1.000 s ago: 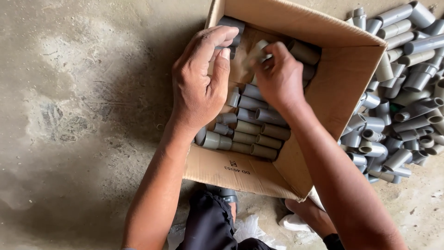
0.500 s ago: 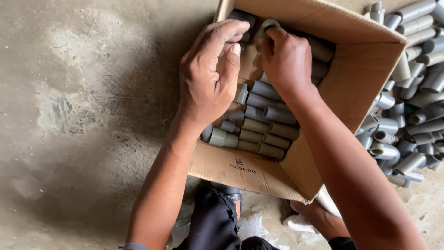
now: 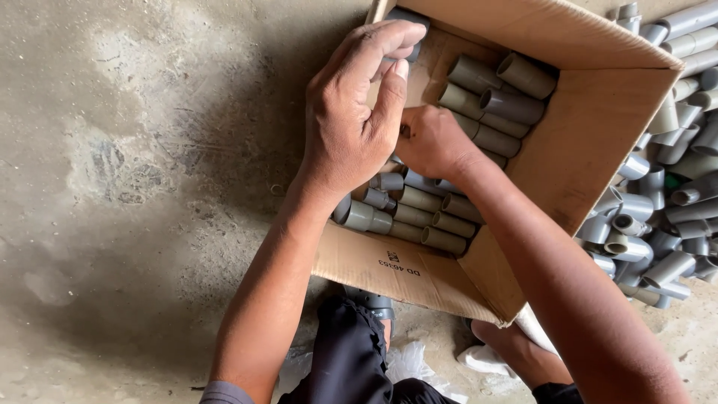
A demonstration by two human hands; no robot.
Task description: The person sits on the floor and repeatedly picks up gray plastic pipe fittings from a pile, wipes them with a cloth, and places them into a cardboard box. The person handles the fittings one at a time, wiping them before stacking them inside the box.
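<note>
A cardboard box (image 3: 598,142) on the floor holds rows of grey plastic pipe fittings (image 3: 419,217); more of them (image 3: 497,93) lie in its far part. My left hand (image 3: 351,127) hovers over the box's left side with curved fingers. Its fingertips touch a dark grey fitting (image 3: 410,16) at the far left corner, and I cannot see a grip. My right hand (image 3: 434,142) is down inside the box at the middle, fingers curled under and partly hidden by the left hand. What it holds is hidden.
A heap of loose grey fittings (image 3: 658,217) lies on the concrete floor (image 3: 134,187) right of the box. My dark trouser knee (image 3: 348,352) and white plastic wrap (image 3: 411,363) sit just below the box's near edge.
My right hand has dropped from the box's far edge to its middle, tucking under the left hand. The left hand stays over the box's left side.
</note>
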